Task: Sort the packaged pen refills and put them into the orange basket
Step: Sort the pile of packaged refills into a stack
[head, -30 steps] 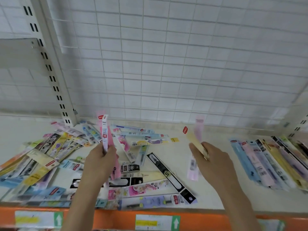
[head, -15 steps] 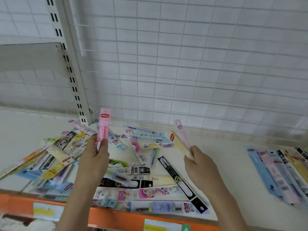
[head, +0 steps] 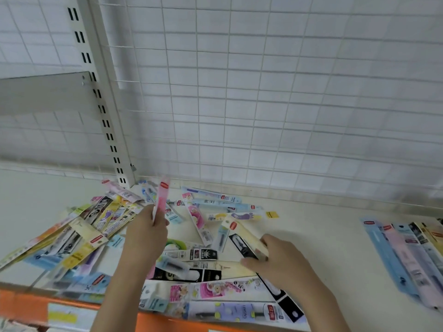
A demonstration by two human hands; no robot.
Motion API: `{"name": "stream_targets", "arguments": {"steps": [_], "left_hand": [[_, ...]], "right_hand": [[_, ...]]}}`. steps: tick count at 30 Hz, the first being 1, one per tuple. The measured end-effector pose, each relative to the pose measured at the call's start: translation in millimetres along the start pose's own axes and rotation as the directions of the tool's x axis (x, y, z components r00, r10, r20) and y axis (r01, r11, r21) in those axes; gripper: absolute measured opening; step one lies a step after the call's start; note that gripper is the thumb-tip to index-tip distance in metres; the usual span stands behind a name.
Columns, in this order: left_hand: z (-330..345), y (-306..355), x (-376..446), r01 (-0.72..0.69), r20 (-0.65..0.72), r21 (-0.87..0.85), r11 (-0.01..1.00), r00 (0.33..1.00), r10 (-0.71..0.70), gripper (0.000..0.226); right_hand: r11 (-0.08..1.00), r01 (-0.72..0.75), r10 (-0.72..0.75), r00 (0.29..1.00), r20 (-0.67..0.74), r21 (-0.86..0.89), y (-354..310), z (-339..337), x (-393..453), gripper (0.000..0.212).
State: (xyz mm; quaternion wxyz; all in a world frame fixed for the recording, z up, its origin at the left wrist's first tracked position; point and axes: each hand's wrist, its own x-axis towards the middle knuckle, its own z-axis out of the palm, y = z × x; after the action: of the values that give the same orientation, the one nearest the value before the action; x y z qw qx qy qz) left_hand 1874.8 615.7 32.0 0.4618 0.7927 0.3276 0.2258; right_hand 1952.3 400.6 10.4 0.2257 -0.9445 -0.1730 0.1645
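Left hand is gripping a pink refill pack upright, right hand is pinching a pale yellow refill pack low over the loose pile on the shelf.

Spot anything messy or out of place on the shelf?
Yes. The refill packs in the middle lie in a loose heap, crossing at all angles, and some at the front overhang the orange shelf edge. The packs on the right lie side by side in a neat row. No orange basket is in view.
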Motion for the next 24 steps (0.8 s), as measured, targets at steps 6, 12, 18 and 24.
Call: {"name": "stream_targets", "arguments": {"steps": [6,12,18,24], "left_hand": [[22.6,-2.0,12.1,-0.032,0.098,0.232,0.972,0.995,0.01,0.029],[50.2,-5.6,31.9,-0.035,0.106,0.436,0.899,0.994,-0.013,0.025],[73.1,4.8,42.8,-0.058,0.102,0.503,0.862,0.995,0.008,0.031],[87.2,4.1,45.4,-0.023,0.132,0.538,0.843,0.99,-0.057,0.029]], "right_hand": [[1.0,0.001,-0.002,0.997,-0.078,-0.011,11.5,-4.5,8.6,0.019],[0.998,0.027,-0.043,0.939,-0.342,-0.05,23.3,-32.6,4.6,0.015],[0.994,0.04,0.008,0.909,-0.416,0.105,36.9,-45.6,1.7,0.016],[0.981,0.041,0.055,0.879,-0.473,0.19,44.7,-46.7,-2.4,0.04]]}}
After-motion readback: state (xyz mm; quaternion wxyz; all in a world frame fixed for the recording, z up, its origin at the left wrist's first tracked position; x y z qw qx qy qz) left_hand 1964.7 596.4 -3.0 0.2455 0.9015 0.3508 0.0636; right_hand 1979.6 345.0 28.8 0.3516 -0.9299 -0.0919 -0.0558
